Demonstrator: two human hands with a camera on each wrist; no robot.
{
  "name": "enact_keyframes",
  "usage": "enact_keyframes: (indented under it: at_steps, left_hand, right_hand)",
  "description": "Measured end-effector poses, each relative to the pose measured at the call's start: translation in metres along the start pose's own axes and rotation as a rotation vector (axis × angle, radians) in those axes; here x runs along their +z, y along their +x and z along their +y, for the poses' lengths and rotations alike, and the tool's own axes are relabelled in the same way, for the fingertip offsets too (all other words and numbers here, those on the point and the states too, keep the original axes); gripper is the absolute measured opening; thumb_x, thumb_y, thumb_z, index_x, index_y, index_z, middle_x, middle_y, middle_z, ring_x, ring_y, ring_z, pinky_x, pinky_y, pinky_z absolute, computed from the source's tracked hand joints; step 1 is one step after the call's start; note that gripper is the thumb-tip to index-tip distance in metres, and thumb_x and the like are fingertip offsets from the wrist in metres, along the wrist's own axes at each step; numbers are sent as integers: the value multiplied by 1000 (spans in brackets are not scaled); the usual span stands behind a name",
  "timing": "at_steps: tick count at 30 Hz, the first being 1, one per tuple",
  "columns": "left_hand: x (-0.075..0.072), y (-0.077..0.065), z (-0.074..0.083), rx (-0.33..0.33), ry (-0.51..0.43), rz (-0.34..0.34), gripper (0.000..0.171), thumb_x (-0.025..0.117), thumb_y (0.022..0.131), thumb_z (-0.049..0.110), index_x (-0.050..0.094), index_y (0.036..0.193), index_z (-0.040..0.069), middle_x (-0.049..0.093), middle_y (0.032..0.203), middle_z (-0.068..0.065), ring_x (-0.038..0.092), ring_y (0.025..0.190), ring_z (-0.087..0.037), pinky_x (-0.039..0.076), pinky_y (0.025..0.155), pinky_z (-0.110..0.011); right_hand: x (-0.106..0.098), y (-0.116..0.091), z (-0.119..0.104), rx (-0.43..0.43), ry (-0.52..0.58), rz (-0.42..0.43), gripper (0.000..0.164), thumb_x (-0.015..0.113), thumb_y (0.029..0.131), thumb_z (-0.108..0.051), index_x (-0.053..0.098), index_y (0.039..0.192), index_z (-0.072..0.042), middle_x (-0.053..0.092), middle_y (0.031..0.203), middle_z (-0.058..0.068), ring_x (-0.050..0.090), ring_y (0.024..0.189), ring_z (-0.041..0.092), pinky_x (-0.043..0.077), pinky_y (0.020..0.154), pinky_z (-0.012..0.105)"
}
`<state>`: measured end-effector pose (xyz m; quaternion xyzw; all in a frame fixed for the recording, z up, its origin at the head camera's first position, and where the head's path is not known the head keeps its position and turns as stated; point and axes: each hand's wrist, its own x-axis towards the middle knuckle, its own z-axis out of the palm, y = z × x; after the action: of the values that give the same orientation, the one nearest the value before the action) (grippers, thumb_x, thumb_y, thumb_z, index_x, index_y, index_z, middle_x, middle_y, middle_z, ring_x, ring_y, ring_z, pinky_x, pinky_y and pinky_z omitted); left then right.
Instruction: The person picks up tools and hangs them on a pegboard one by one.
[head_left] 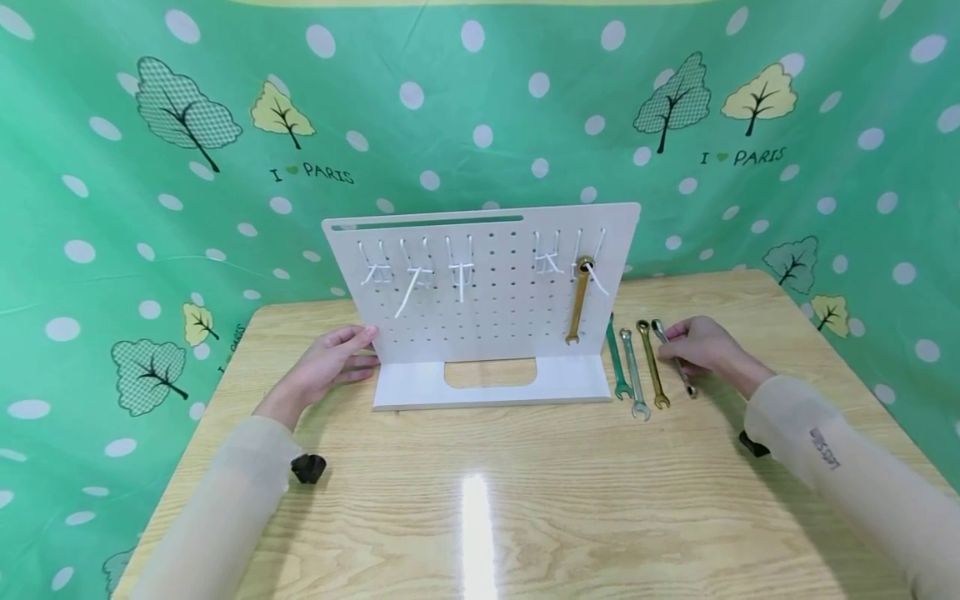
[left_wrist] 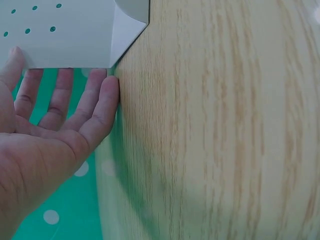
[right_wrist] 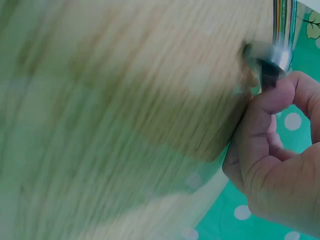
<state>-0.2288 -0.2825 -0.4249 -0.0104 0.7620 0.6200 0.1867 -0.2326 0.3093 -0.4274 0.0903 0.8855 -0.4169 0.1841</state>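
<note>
A white pegboard [head_left: 487, 346] stands upright on its base at the far middle of the table. At its left edge is my left hand [head_left: 326, 367], the thumb in front of the panel and the fingers reaching behind it. My right hand [head_left: 705, 346] pinches a silver ratchet wrench [right_wrist: 275, 55], blurred in the right wrist view and tilted at the table's right side. Left of it lie a gold wrench [head_left: 652, 367], a pale silver wrench [head_left: 633, 375] and a green wrench [head_left: 617, 358]. From the board's rightmost hook hangs another gold wrench [head_left: 578, 308], ring end up.
Several white hooks [head_left: 461, 275] stick out from the board's upper part, bearing nothing. The wooden table [head_left: 375, 508] extends in front of it, with a glare streak near the middle. Behind hangs a green dotted cloth [head_left: 480, 175].
</note>
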Motion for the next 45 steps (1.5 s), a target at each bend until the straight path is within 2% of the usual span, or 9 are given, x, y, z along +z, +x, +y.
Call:
enact_keyframes:
  at_steps: [3, 8, 14, 17, 20, 23, 29, 32, 45]
  left_hand:
    - [-4, -1, -1, 0, 0, 16, 56, 59, 100, 52, 54, 130, 4, 59, 133, -19, 59, 124, -36, 53, 102, -45]
    - [-5, -1, 0, 3, -8, 18, 54, 59, 101, 50, 54, 128, 5, 58, 130, -16, 58, 124, -36, 53, 103, -46]
    - [1, 2, -1, -5, -37, 14, 57, 61, 99, 50, 54, 129, 3, 55, 132, -17, 57, 125, -38, 52, 104, -48]
    - [4, 3, -2, -8, -41, 12, 57, 61, 100, 49, 53, 130, 2, 54, 132, -17, 57, 125, -38, 52, 104, -47]
    - [5, 3, -3, -10, -36, 10, 57, 60, 101, 49, 53, 132, 3, 54, 132, -17, 57, 125, -38, 52, 104, -47]
    - [3, 1, -3, -5, -26, 17, 57, 60, 100, 49, 52, 133, 3, 54, 132, -17, 58, 124, -37, 53, 103, -47]
    - [1, 1, -3, 10, -22, 21, 56, 61, 100, 49, 54, 130, 3, 56, 131, -17, 60, 122, -36, 54, 101, -46]
    - [2, 2, -4, 5, -32, 8, 55, 61, 101, 48, 54, 131, 2, 55, 131, -17, 58, 123, -38, 53, 102, -46]
    - [-1, -1, -3, 8, -26, 6, 60, 60, 101, 49, 52, 135, 1, 53, 135, -22, 56, 125, -40, 52, 104, -47]
  right_hand:
    - [-1, 3, -3, -22, 13, -23, 54, 68, 93, -12, 45, 136, 11, 63, 103, 12, 59, 68, 11, 57, 58, 27]
    - [-8, 6, -2, -58, 62, -114, 62, 66, 94, -9, 38, 143, 15, 63, 104, 14, 64, 78, 17, 61, 67, 33]
    - [-19, -1, 6, -67, 192, -230, 68, 60, 100, -7, 21, 151, 15, 64, 107, 13, 64, 86, 19, 62, 73, 37]
    - [-26, -10, 4, -82, 255, -248, 70, 59, 102, -6, 17, 154, 12, 60, 120, 21, 68, 95, 24, 62, 82, 40]
    - [-33, -22, -6, -122, 290, -247, 72, 60, 101, -7, 15, 156, 8, 44, 138, 30, 66, 105, 30, 60, 89, 44]
    - [-38, -33, -20, -176, 314, -243, 70, 63, 101, -9, 20, 155, 4, 38, 139, 27, 63, 108, 29, 60, 90, 45]
    - [-43, -54, -48, -243, 417, -265, 40, 63, 100, -4, 46, 135, -13, 63, 120, 5, 67, 102, 24, 61, 88, 48]
    - [-42, -65, -59, -272, 445, -302, 34, 61, 100, 0, 52, 129, -16, 69, 117, 4, 69, 104, 25, 60, 88, 51]
    - [-12, -106, -114, -405, 389, -356, 35, 69, 97, -4, 50, 125, 3, 69, 114, 17, 71, 103, 34, 58, 91, 51]
